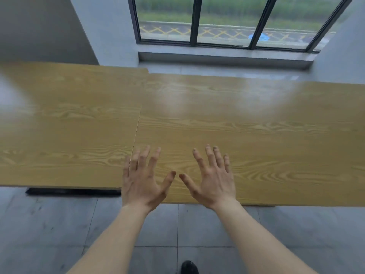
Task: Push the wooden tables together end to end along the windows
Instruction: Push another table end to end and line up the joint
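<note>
**Tables butted, edges offset**

Left light-oak wood-grain table (65,131) and right matching wood-grain table (246,131) meet end to end below the black-framed windows (227,20). The left one sits farther back, so near and far edges are stepped. Left hand (142,180) and right hand (213,178) are over the right table's near edge, fingers spread, gripping nothing. Grey tile floor (49,224) is open on the near side.

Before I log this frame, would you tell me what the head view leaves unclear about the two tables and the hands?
- Far ends of the left table and right table: cut off by the frame edges.
- Table legs: hidden beneath the tops.
- Whether the left hand and right hand touch the wood: undecidable from above.
</note>
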Tool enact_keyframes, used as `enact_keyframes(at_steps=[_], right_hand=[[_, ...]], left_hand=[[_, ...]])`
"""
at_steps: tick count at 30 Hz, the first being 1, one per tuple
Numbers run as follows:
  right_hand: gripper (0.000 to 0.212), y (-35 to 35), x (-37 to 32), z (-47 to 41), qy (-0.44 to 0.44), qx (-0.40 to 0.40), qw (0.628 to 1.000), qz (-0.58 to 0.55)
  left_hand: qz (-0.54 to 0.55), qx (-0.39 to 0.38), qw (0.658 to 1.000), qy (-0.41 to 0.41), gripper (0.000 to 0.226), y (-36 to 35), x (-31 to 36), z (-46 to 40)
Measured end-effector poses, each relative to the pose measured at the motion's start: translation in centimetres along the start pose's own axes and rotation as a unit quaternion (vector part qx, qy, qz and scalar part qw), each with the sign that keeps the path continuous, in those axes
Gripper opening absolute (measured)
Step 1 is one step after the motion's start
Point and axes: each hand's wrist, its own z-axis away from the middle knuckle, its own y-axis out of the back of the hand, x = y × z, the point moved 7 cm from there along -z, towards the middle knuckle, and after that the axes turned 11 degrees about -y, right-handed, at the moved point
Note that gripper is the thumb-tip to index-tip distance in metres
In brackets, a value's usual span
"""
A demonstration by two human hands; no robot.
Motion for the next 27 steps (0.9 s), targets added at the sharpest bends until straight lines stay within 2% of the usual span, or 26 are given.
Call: enact_keyframes(at_steps=[5, 9, 27], right_hand=[[0.093, -5.8, 1.5, -1.8, -0.012, 0.005, 1.000, -0.006], [0.088, -7.6, 1.9, -2.2, -0.015, 0.038, 0.999, -0.011], [0.083, -7.2, 1.7, -5.7, -0.035, 0.072, 0.997, -0.009]], left_hand=[[0.002, -0.021, 1.000, -0.006, 0.083, -6.0, -0.8, -0.5], [-0.001, -0.021, 1.000, -0.010, 0.082, -8.6, -1.3, -0.8], [0.003, -0.016, 1.000, -0.020, 0.081, -9.1, -2.4, -4.7]])
